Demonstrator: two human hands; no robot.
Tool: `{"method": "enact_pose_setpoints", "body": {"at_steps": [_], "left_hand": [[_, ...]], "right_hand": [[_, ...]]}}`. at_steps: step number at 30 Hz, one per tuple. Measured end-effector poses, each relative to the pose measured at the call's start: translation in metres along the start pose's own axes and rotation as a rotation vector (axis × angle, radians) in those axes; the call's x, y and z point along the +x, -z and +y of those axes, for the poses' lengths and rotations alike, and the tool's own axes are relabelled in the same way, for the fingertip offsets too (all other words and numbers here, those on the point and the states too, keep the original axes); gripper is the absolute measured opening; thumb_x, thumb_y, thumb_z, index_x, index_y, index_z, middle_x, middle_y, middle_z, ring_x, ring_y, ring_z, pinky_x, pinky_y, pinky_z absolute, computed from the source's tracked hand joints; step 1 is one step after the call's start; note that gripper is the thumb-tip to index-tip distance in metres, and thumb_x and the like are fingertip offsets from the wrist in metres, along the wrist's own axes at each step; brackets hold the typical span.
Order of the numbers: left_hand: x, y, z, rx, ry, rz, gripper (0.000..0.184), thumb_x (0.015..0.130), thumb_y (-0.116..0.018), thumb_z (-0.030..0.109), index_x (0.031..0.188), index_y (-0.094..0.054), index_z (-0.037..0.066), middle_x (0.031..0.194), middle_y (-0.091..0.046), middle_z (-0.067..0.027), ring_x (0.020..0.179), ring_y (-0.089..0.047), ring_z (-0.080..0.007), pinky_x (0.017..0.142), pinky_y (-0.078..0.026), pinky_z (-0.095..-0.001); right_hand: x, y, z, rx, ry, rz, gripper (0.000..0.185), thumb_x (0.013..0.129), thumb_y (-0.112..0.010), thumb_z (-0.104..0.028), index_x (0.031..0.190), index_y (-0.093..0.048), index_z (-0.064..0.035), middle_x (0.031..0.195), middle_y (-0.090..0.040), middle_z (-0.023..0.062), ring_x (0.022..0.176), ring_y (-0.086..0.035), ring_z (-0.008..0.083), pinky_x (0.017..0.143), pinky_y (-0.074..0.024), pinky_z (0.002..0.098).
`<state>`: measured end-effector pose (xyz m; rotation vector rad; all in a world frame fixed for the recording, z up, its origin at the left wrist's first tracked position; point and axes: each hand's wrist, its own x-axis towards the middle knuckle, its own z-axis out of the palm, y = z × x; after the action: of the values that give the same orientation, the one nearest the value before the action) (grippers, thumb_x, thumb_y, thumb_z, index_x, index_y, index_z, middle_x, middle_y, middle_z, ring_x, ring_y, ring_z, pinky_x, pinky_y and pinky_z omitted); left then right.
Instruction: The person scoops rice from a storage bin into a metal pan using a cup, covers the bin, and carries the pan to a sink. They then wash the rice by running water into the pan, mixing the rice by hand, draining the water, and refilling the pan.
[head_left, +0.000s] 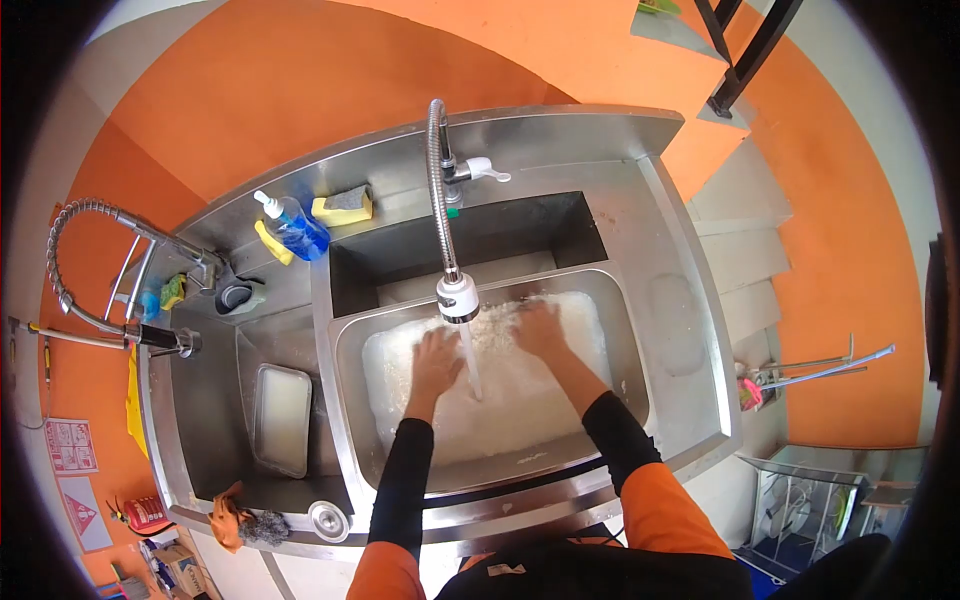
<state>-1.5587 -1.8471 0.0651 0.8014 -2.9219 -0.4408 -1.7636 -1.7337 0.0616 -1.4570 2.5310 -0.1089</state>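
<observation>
At ten o'clock in cloudy basin water (500, 415), the left hand (435, 362) spreads its fingers. At one, the right hand's (538, 328) fingers are too blurred to tell.

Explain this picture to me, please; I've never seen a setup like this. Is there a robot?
No robot here: a person works bare-handed, and one camera worn on their head looks forward and down. The left hand and right hand reach into cloudy liquid with pale grains, inside a metal basin. Water runs from a tap between them. I can't tell whether either hand grips anything. A blue bottle and a sponge stand behind on the steel counter; a tray sits in the left sink.
</observation>
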Motion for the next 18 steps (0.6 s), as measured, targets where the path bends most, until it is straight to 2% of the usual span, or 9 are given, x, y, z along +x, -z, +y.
{"method": "enact_pose_setpoints", "body": {"at_steps": [2,4,5,10,12,14,16,17,18], "left_hand": [[-0.014,0.011,-0.013,-0.068,0.15,0.002,0.055,0.067,-0.066,0.034,0.114,-0.049,0.013,0.121,-0.04,-0.0154,0.114,-0.035,-0.0352,0.088,-0.035,-0.0493],[-0.032,0.006,-0.033,-0.049,0.244,0.018,0.052,0.07,-0.063,0.04,0.113,-0.051,0.013,0.117,-0.045,-0.0162,0.11,-0.04,-0.0351,0.087,-0.037,-0.0471],[-0.041,0.001,-0.04,-0.038,0.291,0.025,0.052,0.071,-0.061,0.042,0.112,-0.052,0.013,0.115,-0.047,-0.0167,0.109,-0.042,-0.0351,0.087,-0.038,-0.0461],[-0.084,0.011,-0.04,-0.24,0.538,-0.433,0.051,0.079,-0.047,0.05,0.108,-0.057,0.01,0.106,-0.054,-0.0209,0.099,-0.051,-0.0347,0.084,-0.041,-0.0422],[-0.098,-0.008,-0.04,-0.413,0.608,-0.585,0.051,0.081,-0.044,0.05,0.106,-0.058,0.008,0.105,-0.055,-0.021,0.098,-0.053,-0.0319,0.083,-0.041,-0.0413],[-0.105,-0.023,-0.028,-0.66,0.664,-0.653,0.05,0.081,-0.044,0.048,0.104,-0.059,0.007,0.105,-0.056,-0.0187,0.098,-0.053,-0.0272,0.083,-0.041,-0.0402],[-0.105,-0.024,-0.01,-0.92,0.648,-0.698,0.049,0.082,-0.043,0.047,0.105,-0.057,0.006,0.104,-0.057,-0.0149,0.096,-0.053,-0.0225,0.082,-0.04,-0.0391],[-0.102,-0.026,0.004,-1.054,0.685,-0.679,0.048,0.083,-0.043,0.046,0.107,-0.056,0.006,0.103,-0.057,-0.0128,0.094,-0.052,-0.0207,0.081,-0.04,-0.0382],[-0.098,-0.029,0.018,-1.186,0.724,-0.66,0.048,0.084,-0.043,0.044,0.109,-0.055,0.006,0.102,-0.056,-0.0107,0.093,-0.051,-0.019,0.08,-0.04,-0.0374]], "right_hand": [[-0.015,0.005,0.029,0.009,-0.12,-0.01,0.044,0.077,-0.051,-0.042,0.105,-0.057,-0.0082,0.119,-0.048,0.012,0.116,-0.039,0.0278,0.094,-0.0286,0.0553],[-0.03,-0.001,0.055,0.013,-0.19,0.015,0.047,0.078,-0.048,-0.045,0.1,-0.06,-0.0059,0.113,-0.053,0.015,0.11,-0.045,0.0289,0.091,-0.0351,0.0482],[-0.035,-0.002,0.067,0.026,-0.205,-0.117,0.047,0.078,-0.047,-0.045,0.097,-0.061,-0.005,0.11,-0.055,0.0163,0.106,-0.048,0.0299,0.088,-0.0373,0.0464],[-0.072,-0.017,0.094,0.111,-0.252,-0.581,0.049,0.078,-0.045,-0.046,0.085,-0.064,-0.0015,0.092,-0.06,0.0209,0.086,-0.058,0.0347,0.076,-0.0445,0.0423],[-0.089,-0.031,0.097,0.237,-0.02,-0.737,0.048,0.079,-0.046,-0.043,0.093,-0.061,0.0001,0.09,-0.06,0.0204,0.085,-0.057,0.0354,0.075,-0.0444,0.0419],[-0.098,-0.095,0.103,0.268,0.372,-0.711,0.046,0.081,-0.044,-0.039,0.102,-0.056,-0.0004,0.098,-0.058,0.0203,0.089,-0.056,0.036,0.075,-0.0438,0.0442],[-0.109,-0.057,0.048,0.694,-0.391,-0.909,0.045,0.085,-0.037,-0.035,0.107,-0.051,0.0021,0.105,-0.054,0.0226,0.1,-0.052,0.0335,0.082,-0.0419,0.0389],[-0.112,-0.104,0.058,0.523,0.169,-0.665,0.047,0.085,-0.037,-0.035,0.111,-0.047,0.0021,0.106,-0.053,0.0202,0.097,-0.052,0.0306,0.079,-0.0424,0.0383],[-0.112,-0.116,0.047,0.666,0.114,-0.579,0.047,0.085,-0.038,-0.036,0.112,-0.045,0.0024,0.108,-0.052,0.018,0.094,-0.052,0.0278,0.077,-0.0426,0.0379]]}}
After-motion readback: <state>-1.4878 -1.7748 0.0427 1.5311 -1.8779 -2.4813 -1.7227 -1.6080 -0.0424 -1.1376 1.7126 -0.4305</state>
